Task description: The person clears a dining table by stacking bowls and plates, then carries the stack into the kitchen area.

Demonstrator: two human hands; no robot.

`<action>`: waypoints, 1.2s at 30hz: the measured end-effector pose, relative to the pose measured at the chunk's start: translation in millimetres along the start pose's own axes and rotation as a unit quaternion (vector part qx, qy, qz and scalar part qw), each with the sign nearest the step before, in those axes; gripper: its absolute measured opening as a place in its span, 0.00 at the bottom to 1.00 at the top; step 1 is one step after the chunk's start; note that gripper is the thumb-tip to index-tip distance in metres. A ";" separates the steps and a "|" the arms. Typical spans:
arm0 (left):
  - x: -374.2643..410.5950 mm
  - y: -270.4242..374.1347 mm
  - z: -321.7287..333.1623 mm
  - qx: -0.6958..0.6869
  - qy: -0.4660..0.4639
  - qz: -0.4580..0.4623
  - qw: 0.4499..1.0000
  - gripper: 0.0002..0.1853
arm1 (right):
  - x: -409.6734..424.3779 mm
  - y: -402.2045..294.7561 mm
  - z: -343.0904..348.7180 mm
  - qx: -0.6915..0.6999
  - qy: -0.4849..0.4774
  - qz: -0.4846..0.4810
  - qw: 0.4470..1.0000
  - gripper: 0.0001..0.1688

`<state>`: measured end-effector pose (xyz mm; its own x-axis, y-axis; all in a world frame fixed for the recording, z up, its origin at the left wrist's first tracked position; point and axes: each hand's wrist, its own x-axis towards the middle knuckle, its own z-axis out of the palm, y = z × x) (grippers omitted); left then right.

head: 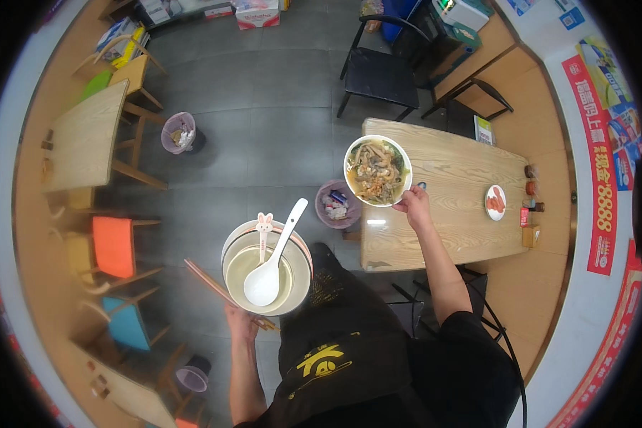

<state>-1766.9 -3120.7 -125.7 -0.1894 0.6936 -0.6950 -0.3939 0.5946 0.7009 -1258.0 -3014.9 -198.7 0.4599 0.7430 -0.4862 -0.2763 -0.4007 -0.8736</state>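
My left hand [241, 322] holds a stack of bowls [303, 262] by its near edge, along with several chopsticks [209, 282] that stick out to both sides. A white soup spoon [262, 283] rests in the top bowl, its long handle leaning over the far rim. Beside it is a small spoon with a rabbit-head handle [264, 223]. With my right hand [414, 206] I grip the rim of a white bowl [348, 176] over the near left part of a wooden table [449, 224]. Broth, leafy greens and brownish strips of food [377, 166] fill this bowl.
On the table, a small plate of reddish food [495, 202] stands near condiment jars [530, 187] along the wall. A lined waste bin [338, 203] is by the table's left edge. Another bin [179, 132], a black chair [380, 75] and a second table [85, 139] stand further off.
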 end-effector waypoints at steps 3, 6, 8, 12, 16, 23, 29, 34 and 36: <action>11.7 11.2 -2.9 -0.012 0.002 0.004 1.000 0.08 | 14.6 0.3 25.0 -0.007 -0.021 -0.003 1.000 0.14; 32.4 20.5 2.9 -0.044 -0.016 0.008 0.999 0.09 | 42.0 12.7 51.3 0.004 -0.004 -0.008 1.000 0.14; 49.7 26.6 -0.1 -0.043 -0.031 0.015 0.998 0.10 | 58.0 15.4 70.1 -0.002 -0.033 -0.015 0.999 0.14; 70.7 30.8 8.1 -0.038 0.012 -0.008 0.999 0.11 | 65.5 3.5 96.8 -0.009 -0.016 -0.003 1.000 0.13; 233.3 166.2 53.1 0.006 -0.026 0.007 1.000 0.11 | 170.8 -63.1 224.3 0.030 0.015 -0.039 0.999 0.12; 391.7 298.2 133.2 0.033 -0.105 -0.013 0.994 0.10 | 298.4 -138.2 327.0 0.053 0.065 -0.050 0.995 0.11; 519.2 445.2 263.4 0.085 -0.141 -0.004 0.986 0.10 | 429.4 -239.0 406.0 0.070 0.124 -0.039 0.989 0.11; 625.8 546.9 379.3 0.089 -0.182 -0.039 0.978 0.10 | 547.3 -319.3 435.4 0.085 0.149 -0.036 0.984 0.13; 668.0 575.4 426.4 0.093 -0.190 -0.048 0.976 0.11 | 594.0 -346.9 452.6 0.105 0.178 -0.026 0.978 0.13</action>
<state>-1736.6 -2141.9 -118.2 0.2014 0.7103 -0.6745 -0.2174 0.7039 0.6763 -1271.0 -2191.9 -175.0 0.7325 0.5106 -0.4503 -0.3949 -0.2202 -0.8919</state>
